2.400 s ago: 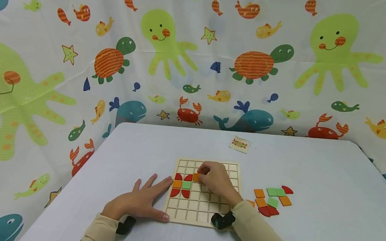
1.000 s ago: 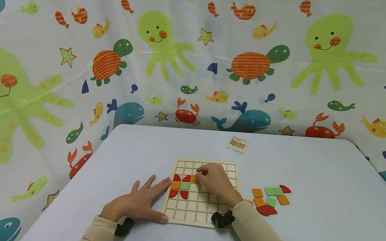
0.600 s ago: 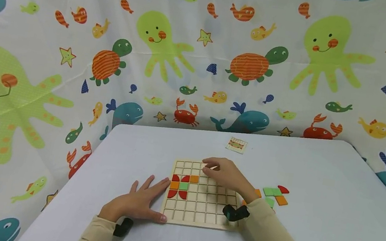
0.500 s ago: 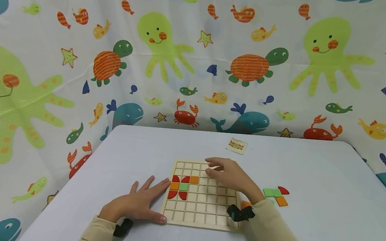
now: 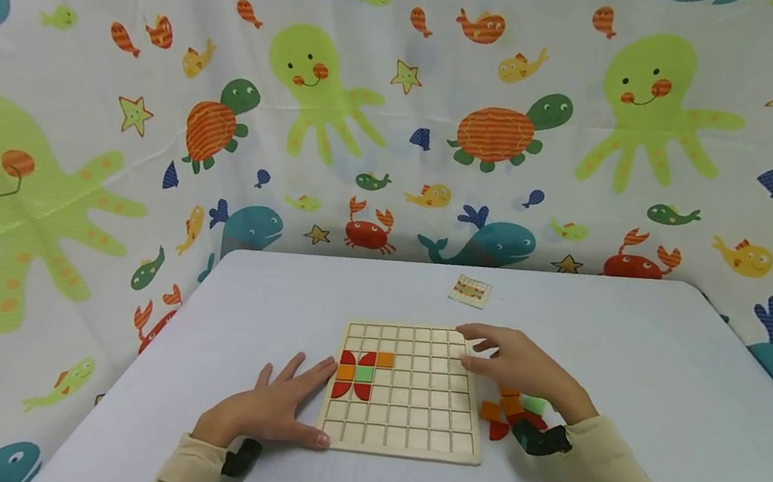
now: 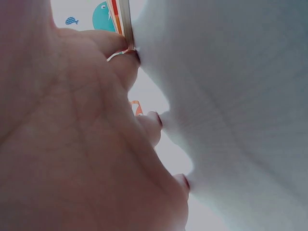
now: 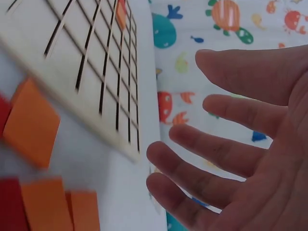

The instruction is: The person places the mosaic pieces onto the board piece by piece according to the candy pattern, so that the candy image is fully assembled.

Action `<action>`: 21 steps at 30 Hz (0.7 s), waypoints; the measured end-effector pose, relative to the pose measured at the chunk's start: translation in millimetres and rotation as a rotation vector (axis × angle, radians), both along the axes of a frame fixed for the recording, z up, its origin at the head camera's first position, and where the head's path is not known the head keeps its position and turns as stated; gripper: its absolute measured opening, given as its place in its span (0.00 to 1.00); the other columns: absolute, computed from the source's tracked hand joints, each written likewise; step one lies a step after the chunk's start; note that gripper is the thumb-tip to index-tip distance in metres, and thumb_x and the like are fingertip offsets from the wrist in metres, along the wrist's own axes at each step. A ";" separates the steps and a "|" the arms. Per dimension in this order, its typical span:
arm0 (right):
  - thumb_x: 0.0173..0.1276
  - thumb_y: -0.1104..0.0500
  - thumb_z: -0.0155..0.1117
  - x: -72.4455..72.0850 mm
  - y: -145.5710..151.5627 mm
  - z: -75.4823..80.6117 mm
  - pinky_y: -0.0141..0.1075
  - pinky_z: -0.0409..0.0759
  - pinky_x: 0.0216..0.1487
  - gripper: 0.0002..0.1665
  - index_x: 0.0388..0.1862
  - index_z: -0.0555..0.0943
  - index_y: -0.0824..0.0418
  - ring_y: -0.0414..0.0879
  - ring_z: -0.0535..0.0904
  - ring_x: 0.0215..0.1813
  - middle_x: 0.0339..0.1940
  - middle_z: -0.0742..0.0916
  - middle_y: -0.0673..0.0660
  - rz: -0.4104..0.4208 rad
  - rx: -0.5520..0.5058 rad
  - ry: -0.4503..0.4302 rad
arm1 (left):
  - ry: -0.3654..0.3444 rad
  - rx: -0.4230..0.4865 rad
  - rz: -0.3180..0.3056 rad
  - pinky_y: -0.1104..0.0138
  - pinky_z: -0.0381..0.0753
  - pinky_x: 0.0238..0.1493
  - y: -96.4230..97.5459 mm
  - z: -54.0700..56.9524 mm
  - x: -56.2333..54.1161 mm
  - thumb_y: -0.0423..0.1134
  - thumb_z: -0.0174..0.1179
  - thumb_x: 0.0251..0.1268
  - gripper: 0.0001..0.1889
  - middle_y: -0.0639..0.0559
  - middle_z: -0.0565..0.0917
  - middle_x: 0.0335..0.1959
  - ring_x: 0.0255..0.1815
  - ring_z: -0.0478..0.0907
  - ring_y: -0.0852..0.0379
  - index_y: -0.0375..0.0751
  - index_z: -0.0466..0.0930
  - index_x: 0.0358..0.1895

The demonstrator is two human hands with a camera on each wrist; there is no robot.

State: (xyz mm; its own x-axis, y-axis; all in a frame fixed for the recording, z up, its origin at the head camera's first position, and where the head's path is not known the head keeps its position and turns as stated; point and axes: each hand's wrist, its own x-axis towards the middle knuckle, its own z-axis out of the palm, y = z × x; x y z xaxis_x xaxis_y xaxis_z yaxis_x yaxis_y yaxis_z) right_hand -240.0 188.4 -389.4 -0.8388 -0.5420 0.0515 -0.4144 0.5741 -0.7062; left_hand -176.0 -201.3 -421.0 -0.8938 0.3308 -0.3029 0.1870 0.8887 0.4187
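Wooden board [image 5: 402, 429] on counter [image 5: 674, 388], coloured tiles [image 5: 385, 360] set in its left part; left hand [image 5: 268, 412] spread against its left edge; right hand [image 5: 526, 368] near its right edge, fingers [image 7: 192, 172] loosely parted; loose tiles [image 5: 491, 412] beside it.

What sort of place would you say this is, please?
Probably an indoor play corner, perhaps staged for recording: a white table stands before a hanging sheet printed with cartoon sea animals, and a pale grid board holding colored tiles lies on it.
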 end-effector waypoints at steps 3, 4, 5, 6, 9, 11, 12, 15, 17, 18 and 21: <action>0.78 0.57 0.69 1.1 12.7 0.5 0.57 0.84 0.62 0.30 0.74 0.77 0.68 0.64 0.82 0.65 0.69 0.83 0.68 -0.012 0.027 0.004 | 0.002 0.006 0.005 0.29 0.28 0.78 -1.2 -0.3 0.5 0.65 0.78 0.54 0.62 0.50 0.54 0.89 0.88 0.35 0.34 0.51 0.53 0.89; 0.78 0.57 0.70 1.2 17.0 0.7 0.57 0.84 0.62 0.30 0.73 0.78 0.68 0.64 0.81 0.64 0.68 0.83 0.68 -0.013 0.037 0.009 | 0.002 0.008 0.007 0.29 0.28 0.78 -1.4 -0.3 0.7 0.65 0.78 0.53 0.62 0.49 0.54 0.89 0.88 0.35 0.34 0.51 0.53 0.89; 0.77 0.58 0.70 1.2 21.4 1.1 0.58 0.83 0.62 0.29 0.73 0.78 0.68 0.64 0.81 0.64 0.68 0.83 0.68 -0.020 0.046 0.012 | 0.004 0.010 0.008 0.29 0.28 0.78 -1.6 -0.5 0.9 0.65 0.78 0.53 0.62 0.49 0.54 0.89 0.88 0.35 0.34 0.51 0.53 0.89; 0.77 0.58 0.70 0.8 26.0 1.1 0.58 0.83 0.62 0.29 0.72 0.79 0.68 0.64 0.81 0.64 0.67 0.84 0.67 -0.023 0.058 0.017 | 0.005 0.011 0.007 0.29 0.28 0.78 -1.9 -0.5 1.2 0.65 0.78 0.53 0.62 0.49 0.54 0.89 0.88 0.35 0.34 0.50 0.53 0.89; 0.75 0.59 0.71 -0.9 40.2 1.1 0.60 0.81 0.63 0.28 0.71 0.80 0.67 0.64 0.80 0.64 0.66 0.85 0.66 -0.043 0.095 0.012 | 0.007 0.008 0.003 0.29 0.29 0.78 -2.7 -0.5 1.8 0.65 0.78 0.54 0.62 0.49 0.54 0.89 0.88 0.36 0.34 0.50 0.53 0.89; 0.75 0.59 0.71 -2.3 49.5 0.6 0.60 0.82 0.62 0.27 0.69 0.81 0.67 0.64 0.79 0.63 0.64 0.85 0.66 -0.059 0.125 -0.001 | 0.005 0.005 -0.002 0.29 0.29 0.78 -3.1 0.0 2.0 0.65 0.78 0.54 0.62 0.49 0.54 0.89 0.88 0.36 0.34 0.50 0.53 0.89; 0.74 0.59 0.71 -2.7 53.8 0.6 0.60 0.83 0.61 0.27 0.69 0.82 0.67 0.64 0.79 0.62 0.63 0.86 0.66 -0.067 0.143 -0.009 | 0.004 0.004 -0.005 0.29 0.29 0.78 -3.2 0.3 2.0 0.65 0.78 0.54 0.62 0.49 0.54 0.89 0.88 0.35 0.34 0.50 0.53 0.89; 0.73 0.59 0.71 -4.2 65.4 1.5 0.59 0.84 0.58 0.25 0.65 0.83 0.67 0.63 0.80 0.59 0.58 0.87 0.65 -0.093 0.193 -0.046 | 0.004 0.008 -0.011 0.29 0.29 0.78 -3.4 1.2 1.3 0.65 0.78 0.55 0.62 0.49 0.53 0.89 0.88 0.35 0.34 0.50 0.52 0.89; 0.73 0.59 0.71 -5.3 71.4 2.8 0.58 0.85 0.57 0.22 0.63 0.84 0.67 0.61 0.80 0.56 0.55 0.87 0.63 -0.112 0.219 -0.075 | 0.005 0.014 -0.014 0.29 0.29 0.78 -3.3 1.7 0.7 0.65 0.78 0.55 0.62 0.50 0.53 0.89 0.88 0.35 0.34 0.50 0.53 0.89; 0.73 0.60 0.71 -6.0 73.9 3.4 0.57 0.85 0.57 0.21 0.61 0.85 0.66 0.60 0.81 0.55 0.53 0.88 0.62 -0.118 0.229 -0.091 | 0.005 0.015 -0.014 0.29 0.29 0.78 -3.4 1.7 0.5 0.65 0.78 0.55 0.62 0.50 0.53 0.89 0.88 0.35 0.34 0.50 0.52 0.89; 0.71 0.62 0.71 -9.0 79.4 2.7 0.54 0.86 0.53 0.17 0.57 0.86 0.66 0.57 0.81 0.51 0.47 0.87 0.59 -0.111 0.251 -0.114 | 0.007 0.018 -0.018 0.29 0.28 0.78 -3.6 0.8 0.0 0.66 0.77 0.55 0.62 0.51 0.53 0.89 0.88 0.35 0.35 0.50 0.52 0.89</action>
